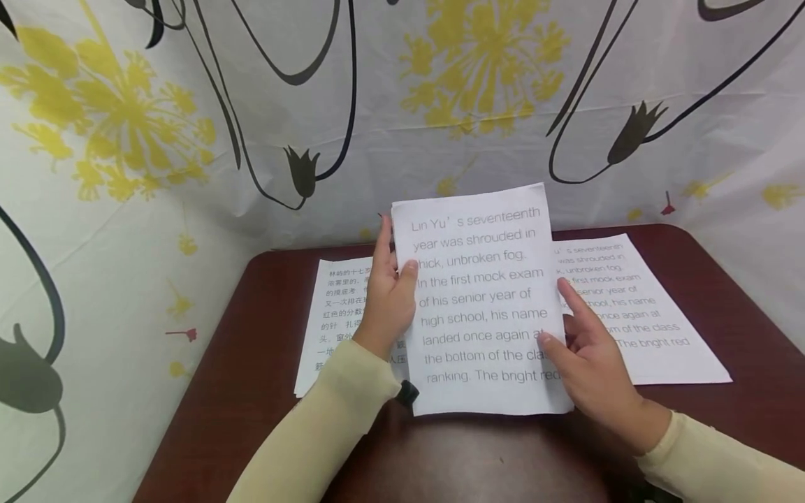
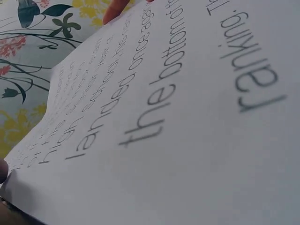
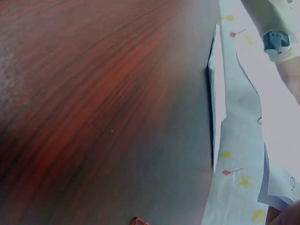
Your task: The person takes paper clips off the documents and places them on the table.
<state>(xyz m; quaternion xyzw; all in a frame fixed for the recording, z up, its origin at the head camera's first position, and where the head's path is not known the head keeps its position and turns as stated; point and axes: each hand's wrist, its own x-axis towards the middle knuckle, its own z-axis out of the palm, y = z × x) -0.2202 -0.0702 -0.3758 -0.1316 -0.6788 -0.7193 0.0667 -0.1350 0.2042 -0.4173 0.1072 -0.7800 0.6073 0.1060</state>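
Note:
Both hands hold up printed sheets of paper (image 1: 478,307) with large English text, tilted toward the head camera above the table. My left hand (image 1: 388,300) grips the left edge, thumb on the front and the other fingers mostly behind. At the lower right edge, my right hand (image 1: 594,356) pinches the paper, its thumb over the ends of the last lines. The left wrist view is filled by the printed face of the paper (image 2: 187,173), bowed a little. Part of its edge (image 3: 274,199) shows by the right hand's fingers in the right wrist view.
On the dark red-brown table (image 1: 214,419), a stack of Chinese-text sheets (image 1: 342,286) lies at left, partly covered. English-text sheets (image 1: 654,314) lie at right. A curtain (image 1: 377,105) with yellow and grey flowers hangs behind. Something small and red (image 3: 139,221) shows at the right wrist view's bottom.

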